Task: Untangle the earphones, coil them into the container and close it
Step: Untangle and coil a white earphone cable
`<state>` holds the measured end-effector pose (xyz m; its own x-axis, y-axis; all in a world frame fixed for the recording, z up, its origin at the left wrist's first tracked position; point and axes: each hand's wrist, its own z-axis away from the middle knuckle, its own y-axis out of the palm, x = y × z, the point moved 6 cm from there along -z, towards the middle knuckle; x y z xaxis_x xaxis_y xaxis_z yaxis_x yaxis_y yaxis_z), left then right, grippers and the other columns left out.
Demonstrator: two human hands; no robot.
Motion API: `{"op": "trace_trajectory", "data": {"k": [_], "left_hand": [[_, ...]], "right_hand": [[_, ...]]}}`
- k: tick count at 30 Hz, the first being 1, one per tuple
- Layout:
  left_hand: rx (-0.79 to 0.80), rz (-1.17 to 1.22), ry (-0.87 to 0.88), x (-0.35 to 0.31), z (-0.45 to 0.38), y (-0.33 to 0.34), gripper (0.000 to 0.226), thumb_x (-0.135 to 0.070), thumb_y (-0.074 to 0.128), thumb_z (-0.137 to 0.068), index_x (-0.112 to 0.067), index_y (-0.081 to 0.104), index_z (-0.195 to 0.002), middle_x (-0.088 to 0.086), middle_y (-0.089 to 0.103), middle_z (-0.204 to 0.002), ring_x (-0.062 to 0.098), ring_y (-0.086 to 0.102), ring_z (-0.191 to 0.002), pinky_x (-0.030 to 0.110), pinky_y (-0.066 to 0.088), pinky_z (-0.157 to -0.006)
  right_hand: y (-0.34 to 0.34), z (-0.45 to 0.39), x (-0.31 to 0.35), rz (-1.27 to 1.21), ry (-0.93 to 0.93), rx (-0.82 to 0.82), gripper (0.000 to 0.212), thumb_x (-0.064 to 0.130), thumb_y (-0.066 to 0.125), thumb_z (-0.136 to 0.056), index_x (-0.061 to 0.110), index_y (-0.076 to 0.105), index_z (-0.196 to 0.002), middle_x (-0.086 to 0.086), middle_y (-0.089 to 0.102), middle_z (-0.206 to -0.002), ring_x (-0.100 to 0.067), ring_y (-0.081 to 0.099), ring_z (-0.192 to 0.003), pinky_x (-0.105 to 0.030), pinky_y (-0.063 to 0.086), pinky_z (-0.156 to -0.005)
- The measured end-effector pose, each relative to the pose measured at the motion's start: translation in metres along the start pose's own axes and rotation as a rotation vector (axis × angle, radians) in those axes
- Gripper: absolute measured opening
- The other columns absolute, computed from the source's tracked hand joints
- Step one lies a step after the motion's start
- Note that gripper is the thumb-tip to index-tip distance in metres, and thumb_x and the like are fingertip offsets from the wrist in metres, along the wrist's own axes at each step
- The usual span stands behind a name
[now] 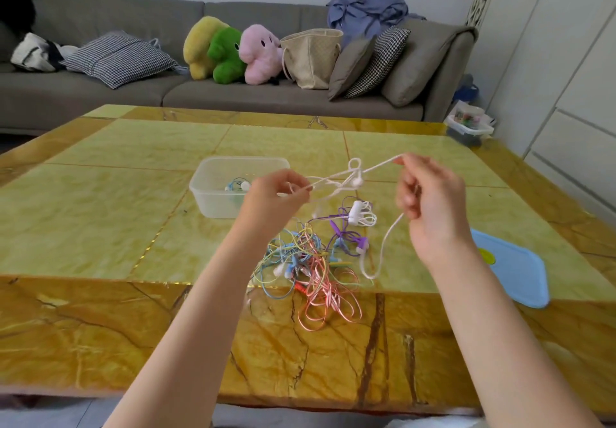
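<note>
Untangling step. My left hand (278, 191) and right hand (430, 194) each pinch the white earphone cable (336, 182), stretched above the table (100, 194), knot mid-span. Next, probably: loosen that loop, then coil into the clear container (213, 191). Remaining tangle (310, 261) waits below.

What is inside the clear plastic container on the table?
The container holds coiled earphones, blue cable with white earbuds. The left hand covers its right end, so anything lying there cannot be seen.

container (213, 194) on table (100, 227), earphone tangle (310, 261) right-front, lid (513, 271) far right
</note>
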<state>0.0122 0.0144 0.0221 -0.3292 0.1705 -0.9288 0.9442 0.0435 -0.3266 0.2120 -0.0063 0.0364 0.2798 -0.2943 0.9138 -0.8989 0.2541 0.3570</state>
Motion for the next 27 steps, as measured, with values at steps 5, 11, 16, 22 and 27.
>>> {"op": "trace_trajectory", "data": {"k": [5,11,16,22,27], "left_hand": [[-0.073,0.362,-0.139,0.003,0.002,-0.009,0.026,0.002,0.048,-0.087,-0.019,0.056,-0.073,-0.005,0.065,-0.071,0.002,0.060,-0.060,0.017,0.042,-0.061],[0.248,1.010,-0.227,-0.014,0.010,0.017,0.016,-0.001,0.045,-0.091,-0.010,0.054,-0.098,0.003,0.064,-0.082,0.012,0.064,-0.060,0.032,0.057,-0.076],[0.426,0.936,-0.088,-0.032,0.017,0.024,0.041,-0.003,0.049,-0.079,-0.018,0.053,-0.117,-0.005,0.064,-0.115,0.007,0.051,-0.052,0.023,0.051,-0.061],[0.444,0.833,-0.057,-0.035,0.019,0.025,0.051,0.010,0.040,-0.086,-0.025,0.051,-0.121,-0.003,0.064,-0.120,0.008,0.048,-0.047,0.015,0.041,-0.043],[0.189,0.457,-0.091,-0.010,0.007,0.012,0.042,0.008,0.053,-0.086,-0.016,0.055,-0.121,-0.005,0.072,-0.083,0.004,0.032,-0.037,0.011,0.028,-0.038]], "right_hand": [[-0.007,-0.001,-0.006,-0.044,0.020,-0.103,0.023,0.007,0.046,-0.094,0.012,0.051,-0.073,0.005,0.034,-0.054,-0.005,0.027,-0.036,-0.017,0.015,-0.035],[0.016,0.008,-0.017,0.312,0.150,0.215,0.017,0.004,0.052,-0.087,0.009,0.063,-0.075,-0.001,0.062,-0.057,-0.014,0.050,-0.043,-0.021,0.039,-0.043],[0.031,0.023,-0.032,0.411,0.334,0.535,0.026,0.036,0.061,-0.083,0.017,0.064,-0.100,-0.006,0.072,-0.076,-0.018,0.060,-0.051,-0.022,0.050,-0.049],[0.029,0.017,-0.031,0.128,0.268,0.351,0.012,0.004,0.057,-0.087,0.006,0.067,-0.081,-0.002,0.068,-0.063,-0.011,0.062,-0.051,-0.018,0.051,-0.050],[0.012,0.006,-0.031,0.129,0.292,0.164,0.011,0.007,0.061,-0.086,0.005,0.066,-0.076,0.005,0.048,-0.049,-0.005,0.038,-0.037,-0.015,0.025,-0.035]]}}
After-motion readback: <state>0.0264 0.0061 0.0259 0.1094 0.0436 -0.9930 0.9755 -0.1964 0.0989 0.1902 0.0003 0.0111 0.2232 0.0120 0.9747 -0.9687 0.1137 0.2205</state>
